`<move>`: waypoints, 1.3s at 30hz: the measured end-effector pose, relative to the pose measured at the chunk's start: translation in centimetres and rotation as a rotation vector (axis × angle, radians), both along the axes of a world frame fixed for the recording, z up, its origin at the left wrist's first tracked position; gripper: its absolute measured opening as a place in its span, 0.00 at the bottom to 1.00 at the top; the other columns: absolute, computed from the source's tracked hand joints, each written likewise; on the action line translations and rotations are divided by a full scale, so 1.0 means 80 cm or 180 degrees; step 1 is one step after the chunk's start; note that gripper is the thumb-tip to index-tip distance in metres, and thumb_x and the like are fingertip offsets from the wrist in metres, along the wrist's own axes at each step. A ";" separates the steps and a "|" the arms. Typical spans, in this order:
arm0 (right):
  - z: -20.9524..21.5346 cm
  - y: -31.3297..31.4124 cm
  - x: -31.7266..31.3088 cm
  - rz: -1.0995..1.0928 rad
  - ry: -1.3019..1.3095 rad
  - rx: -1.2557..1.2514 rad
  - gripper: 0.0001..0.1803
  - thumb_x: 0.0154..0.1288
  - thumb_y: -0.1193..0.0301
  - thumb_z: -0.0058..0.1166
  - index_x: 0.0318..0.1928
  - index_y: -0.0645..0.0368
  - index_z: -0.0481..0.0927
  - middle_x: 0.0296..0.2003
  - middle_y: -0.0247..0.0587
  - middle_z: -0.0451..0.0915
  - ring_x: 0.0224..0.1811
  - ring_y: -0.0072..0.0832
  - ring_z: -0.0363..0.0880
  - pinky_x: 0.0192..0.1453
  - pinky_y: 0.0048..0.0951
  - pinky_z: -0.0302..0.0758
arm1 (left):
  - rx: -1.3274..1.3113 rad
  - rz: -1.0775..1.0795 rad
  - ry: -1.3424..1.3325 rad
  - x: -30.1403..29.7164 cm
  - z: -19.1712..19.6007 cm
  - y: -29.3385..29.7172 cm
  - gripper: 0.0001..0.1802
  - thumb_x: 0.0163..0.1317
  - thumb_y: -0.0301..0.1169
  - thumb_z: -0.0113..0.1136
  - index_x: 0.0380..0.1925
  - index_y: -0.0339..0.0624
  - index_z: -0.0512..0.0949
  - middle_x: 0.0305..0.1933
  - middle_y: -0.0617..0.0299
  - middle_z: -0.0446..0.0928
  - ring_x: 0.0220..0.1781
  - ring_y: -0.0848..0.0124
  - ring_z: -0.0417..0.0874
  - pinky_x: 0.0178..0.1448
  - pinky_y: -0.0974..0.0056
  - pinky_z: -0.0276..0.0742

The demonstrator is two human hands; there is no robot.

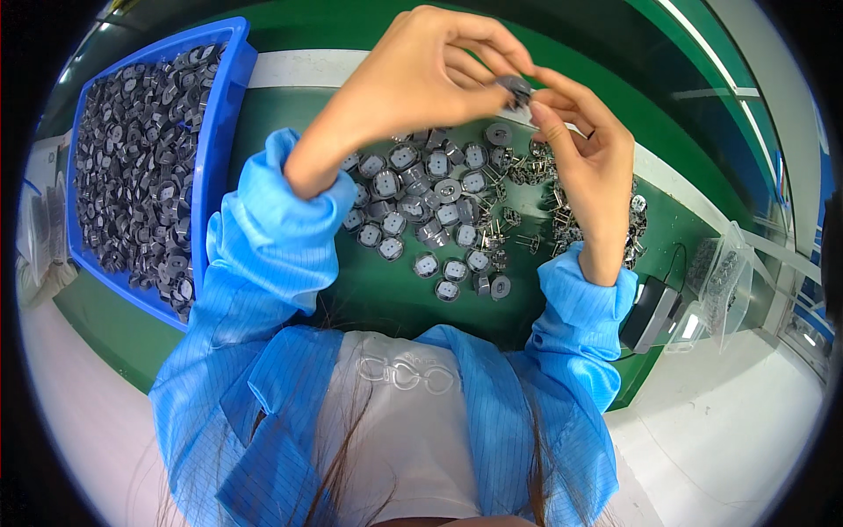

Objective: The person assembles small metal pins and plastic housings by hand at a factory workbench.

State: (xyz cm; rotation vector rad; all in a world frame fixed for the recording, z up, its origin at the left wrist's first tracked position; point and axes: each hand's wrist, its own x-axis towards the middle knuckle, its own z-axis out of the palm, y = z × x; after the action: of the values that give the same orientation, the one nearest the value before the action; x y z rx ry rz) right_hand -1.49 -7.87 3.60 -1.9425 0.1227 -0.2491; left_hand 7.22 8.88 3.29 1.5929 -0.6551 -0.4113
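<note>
A small dark grey round part (pixel 516 90) is raised over the far side of the table, pinched between both hands. My left hand (pixel 430 75) reaches across from the left, with its thumb and fingertips closed on the part. From the right, my right hand (pixel 590 145) grips it between thumb and forefinger, the other fingers curled. Beneath them, many loose grey round plastic parts (pixel 413 208) lie on the green table (pixel 386 290). Small metal pieces with pins (pixel 531 167) are heaped beside them, partly behind my right hand.
At the left, a blue bin (pixel 230 79) is full of similar grey parts. A black and grey device (pixel 652 314) with a cable sits at the table's right edge. Next to it are clear plastic containers (pixel 729 281) with small pieces. A white strip (pixel 303 68) runs along the far edge.
</note>
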 end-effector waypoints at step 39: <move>-0.043 -0.059 0.010 0.0643 0.1213 -0.1732 0.12 0.49 0.75 0.61 0.38 0.62 0.82 0.31 0.49 0.82 0.35 0.37 0.82 0.43 0.32 0.77 | 0.0377 -0.0359 0.0230 0.016 -0.054 -0.012 0.15 0.53 0.22 0.65 0.41 0.36 0.74 0.43 0.58 0.78 0.45 0.70 0.81 0.43 0.65 0.81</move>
State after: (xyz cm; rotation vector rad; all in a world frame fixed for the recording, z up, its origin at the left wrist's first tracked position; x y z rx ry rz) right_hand -0.68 -12.58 0.13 -2.5080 0.1142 0.2533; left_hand 8.52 7.89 -1.05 1.6493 -0.6775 -0.5981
